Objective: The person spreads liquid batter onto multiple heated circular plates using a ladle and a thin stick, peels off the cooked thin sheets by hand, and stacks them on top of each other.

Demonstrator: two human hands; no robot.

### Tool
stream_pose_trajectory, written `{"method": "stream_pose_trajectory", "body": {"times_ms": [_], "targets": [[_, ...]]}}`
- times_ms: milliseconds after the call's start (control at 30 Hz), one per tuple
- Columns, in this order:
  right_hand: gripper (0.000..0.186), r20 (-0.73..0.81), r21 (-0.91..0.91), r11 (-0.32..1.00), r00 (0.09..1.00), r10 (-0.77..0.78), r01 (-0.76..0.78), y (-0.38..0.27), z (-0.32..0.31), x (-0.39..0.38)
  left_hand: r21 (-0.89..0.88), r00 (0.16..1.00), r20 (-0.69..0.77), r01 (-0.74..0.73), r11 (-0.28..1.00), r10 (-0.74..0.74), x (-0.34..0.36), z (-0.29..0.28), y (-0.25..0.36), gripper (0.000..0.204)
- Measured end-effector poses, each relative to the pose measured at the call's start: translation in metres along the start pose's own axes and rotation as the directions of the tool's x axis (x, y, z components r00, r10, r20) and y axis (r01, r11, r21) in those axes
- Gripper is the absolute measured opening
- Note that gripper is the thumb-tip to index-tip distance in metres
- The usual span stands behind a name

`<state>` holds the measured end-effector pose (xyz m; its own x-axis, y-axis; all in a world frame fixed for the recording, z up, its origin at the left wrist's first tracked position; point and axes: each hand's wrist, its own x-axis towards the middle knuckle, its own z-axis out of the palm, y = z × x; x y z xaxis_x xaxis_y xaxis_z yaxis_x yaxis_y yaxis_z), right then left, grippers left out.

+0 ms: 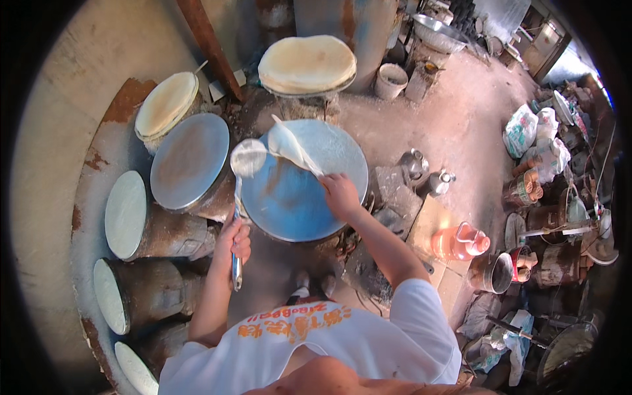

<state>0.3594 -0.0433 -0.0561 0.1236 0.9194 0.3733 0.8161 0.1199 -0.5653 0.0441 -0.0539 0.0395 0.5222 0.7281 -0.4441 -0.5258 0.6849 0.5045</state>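
Observation:
My left hand (pixel 238 240) is closed around the long handle of a metal ladle (pixel 249 158). The ladle's round bowl, coated in something pale, hangs over the left rim of a large round griddle (pixel 293 210). My right hand (pixel 341 197), above the griddle's right side, grips a pale, flat scraper-like tool (pixel 288 143). Its broad whitish head reaches toward the griddle's far left, with a thin stick end poking out. Whether the head touches the surface I cannot tell. Bare blue-grey metal with a brownish smear shows on the griddle.
Stacked thin flatbreads (pixel 307 64) stand behind the griddle, with another stack (pixel 169 105) at far left. Several round-topped drums, including a grey one (pixel 189 161), line the left wall. At right are kettles (pixel 438 183), a pink jug (pixel 461 242), a bucket (pixel 391 81) and plastic bags (pixel 521 131).

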Motion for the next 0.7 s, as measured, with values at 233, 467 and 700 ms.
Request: {"method": "stream_pose_trajectory", "body": {"times_ms": [233,467,700], "targets": [[0.033,0.202,0.100,0.995,0.979,-0.019,-0.002,0.023,-0.065,-0.001,-0.008,0.959,0.199,-0.206,0.978,0.203,-0.057,0.056,0.020,0.039],[0.023,0.282,0.169,0.980,0.947,-0.152,0.106,0.028,-0.019,0.039,-0.465,0.983,0.182,0.057,0.884,0.032,-0.008,0.000,0.009,0.029],[0.030,0.293,0.302,0.930,0.908,-0.298,0.209,0.076,-0.071,0.047,0.163,0.956,-0.079,-0.267,0.950,0.282,-0.048,0.022,0.029,0.041]]}}
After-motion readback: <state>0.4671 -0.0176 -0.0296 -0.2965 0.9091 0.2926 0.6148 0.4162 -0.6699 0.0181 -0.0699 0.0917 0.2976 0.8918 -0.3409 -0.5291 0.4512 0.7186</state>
